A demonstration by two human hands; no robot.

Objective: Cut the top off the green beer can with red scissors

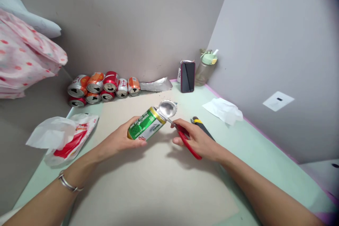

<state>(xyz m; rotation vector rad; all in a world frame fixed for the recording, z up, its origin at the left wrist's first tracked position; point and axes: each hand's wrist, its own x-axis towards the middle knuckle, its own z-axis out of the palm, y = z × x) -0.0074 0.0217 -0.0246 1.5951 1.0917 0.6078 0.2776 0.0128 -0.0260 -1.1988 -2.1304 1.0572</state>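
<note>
A green, white and gold cylindrical metal drink can [147, 125] is held tilted above a smooth beige board [148, 187], and it is grasped around its side by the left hand [122, 136], with the thumb laid along the nearer face. The lettering on the can is seen upside down. A round silver metal disc [167, 108] is seen at the can's right end, turned outward from the rim. A metal hand tool with curved red handles [190, 145] is gripped in the right hand [197, 137], to the right of the can, and its metal tip is brought to the rim beside the disc; whether the metal is pinched cannot be told. A silver bangle [68, 183] is worn on the left wrist. Just right of the can, partly hidden by the right hand, a black tool with a yellow band [202, 127] is laid down. Beyond the can and to its left, red, orange and white drink cans [106, 86] are stacked by the wall, with a bent silver metal sheet [157, 85] placed at their right. Farther right beyond the can, a dark upright smartphone with a reddish edge [188, 77] is seen.
</note>
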